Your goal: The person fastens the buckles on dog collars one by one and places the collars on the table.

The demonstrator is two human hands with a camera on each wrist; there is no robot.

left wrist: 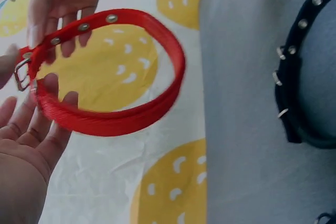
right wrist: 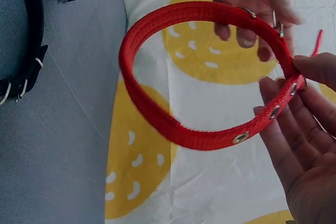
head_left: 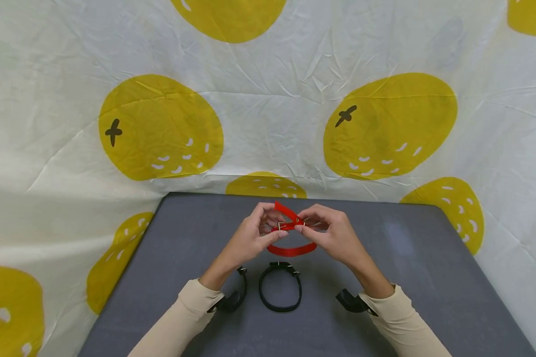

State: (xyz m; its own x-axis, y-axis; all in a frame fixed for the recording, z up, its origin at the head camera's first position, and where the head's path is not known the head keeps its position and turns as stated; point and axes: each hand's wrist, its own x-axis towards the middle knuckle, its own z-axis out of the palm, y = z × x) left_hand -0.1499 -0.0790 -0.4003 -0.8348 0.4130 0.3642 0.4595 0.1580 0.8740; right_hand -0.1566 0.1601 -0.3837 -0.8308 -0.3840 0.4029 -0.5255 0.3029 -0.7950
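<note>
A red collar (head_left: 291, 251) with metal eyelets and a buckle (left wrist: 22, 74) is held up in a loop above the table by both hands. My left hand (head_left: 252, 233) pinches it by the buckle end between thumb and fingers. With thumb and fingertips my right hand (head_left: 332, 231) pinches the eyelet end, close beside the buckle. A loose strap end sticks up between the hands in the head view. In the right wrist view the band (right wrist: 205, 140) hangs as an open oval, with several eyelets near the right fingers.
On the grey table (head_left: 384, 263) a black collar (head_left: 280, 308) lies buckled in a ring, below the hands. Another black collar (head_left: 244, 282) lies to its left, partly hidden by the left wrist. Behind the table hangs a white cloth (head_left: 272, 124) with yellow fruit shapes.
</note>
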